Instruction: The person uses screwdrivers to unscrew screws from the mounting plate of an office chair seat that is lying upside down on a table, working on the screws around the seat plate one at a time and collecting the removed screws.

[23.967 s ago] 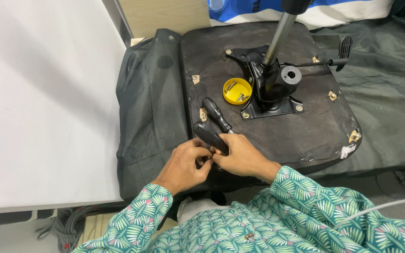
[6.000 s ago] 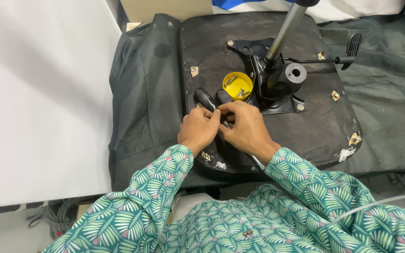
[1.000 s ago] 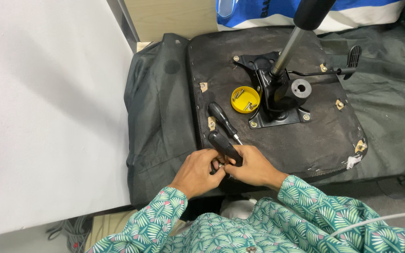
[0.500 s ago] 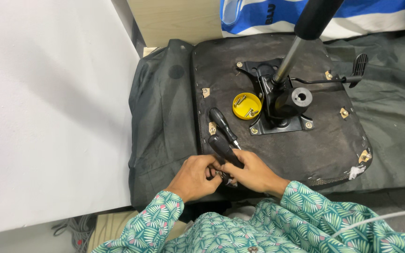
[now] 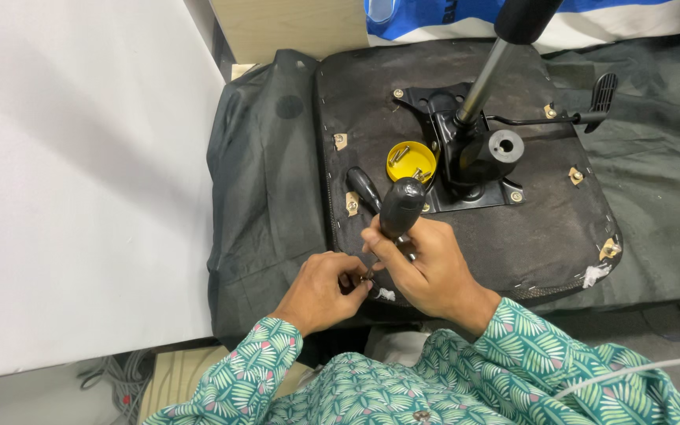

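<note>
An upturned black chair seat lies on dark fabric, its metal mechanism plate and gas-lift column pointing up. My right hand grips a black-handled screwdriver, its tip down at the seat's near-left edge. My left hand pinches something small at the tip, which I cannot make out. A second black-handled tool lies on the seat just behind. A yellow cap holding several screws sits beside the mechanism.
A white tabletop fills the left side. Dark fabric drapes under and around the seat. A lever with a black paddle sticks out to the right. Cables lie on the floor at lower left.
The view has shifted slightly. The screwdriver handle now stands more upright in my right hand; both hands stay at the seat's near-left edge.
</note>
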